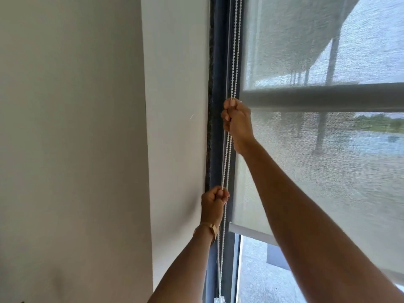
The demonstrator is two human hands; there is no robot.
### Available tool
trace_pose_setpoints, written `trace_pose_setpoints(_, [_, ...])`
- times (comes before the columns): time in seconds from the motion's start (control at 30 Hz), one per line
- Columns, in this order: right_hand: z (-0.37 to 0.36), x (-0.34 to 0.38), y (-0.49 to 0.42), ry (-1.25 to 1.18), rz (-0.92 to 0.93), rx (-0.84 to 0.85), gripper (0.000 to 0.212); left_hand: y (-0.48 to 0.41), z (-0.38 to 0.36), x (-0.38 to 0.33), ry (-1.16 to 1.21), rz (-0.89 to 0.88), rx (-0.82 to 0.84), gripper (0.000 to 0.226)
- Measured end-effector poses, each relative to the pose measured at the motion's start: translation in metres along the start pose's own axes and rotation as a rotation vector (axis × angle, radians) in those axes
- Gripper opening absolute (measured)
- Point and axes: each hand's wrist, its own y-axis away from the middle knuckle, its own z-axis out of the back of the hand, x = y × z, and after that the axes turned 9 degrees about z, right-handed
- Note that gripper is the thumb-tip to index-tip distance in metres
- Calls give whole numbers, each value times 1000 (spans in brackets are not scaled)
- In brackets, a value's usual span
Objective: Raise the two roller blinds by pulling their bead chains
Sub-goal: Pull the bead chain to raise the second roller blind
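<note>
White bead chains [234,62] hang along the dark window frame [218,62] at the window's left side. My right hand [237,122] is fisted around the chains high up, level with the grey bottom bar [328,98] of the nearer blind. Lower down, my left hand [214,203] is closed on a chain strand. A second, sheer mesh blind [328,171] hangs lower, its bottom bar [251,234] near the lower part of the window. The chains' ends and a clear weight [219,299] hang at the bottom.
A plain white wall [87,149] fills the left half, with a corner edge running down beside the window reveal [175,127]. Through the glass, pavement and a covered walkway with posts lie outside. A bracelet [211,229] circles my left wrist.
</note>
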Motion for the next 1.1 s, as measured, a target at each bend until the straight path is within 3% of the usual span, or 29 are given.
trace_pose_setpoints(0.1, [-3, -9, 16, -18, -7, 18, 40, -1, 8, 5, -45, 88, 30, 48])
trace_pose_setpoints(0.23, [11, -27, 37, -9, -25, -14, 42, 8, 12, 7, -106, 224, 139, 31])
trace_pose_setpoints(0.3, [20, -37, 48, 13, -35, -35, 43, 11, 9, -2, -87, 223, 152, 40])
trace_pose_setpoints(0.5, [30, -59, 90, -4, -122, -32, 38, -7, -13, -85, 48, 46, 61, 56])
trace_pose_setpoints(0.63, [33, -79, 120, -18, -208, -22, 38, -24, -26, -153, 91, -63, 125, 60])
trace_pose_setpoints(0.77, [37, -93, 144, -14, -283, -41, 41, -32, -39, -207, 55, -175, 156, 49])
trace_pose_setpoints(0.9, [50, -101, 162, 37, -309, -20, 39, -34, -48, -231, 72, -175, 189, 35])
trace_pose_setpoints(1.0, [57, -102, 172, 49, -321, -2, 38, -29, -49, -228, -45, -236, 203, 37])
trace_pose_setpoints(1.1, [52, -104, 187, 77, -340, 29, 42, -26, -48, -213, -251, -386, 108, 38])
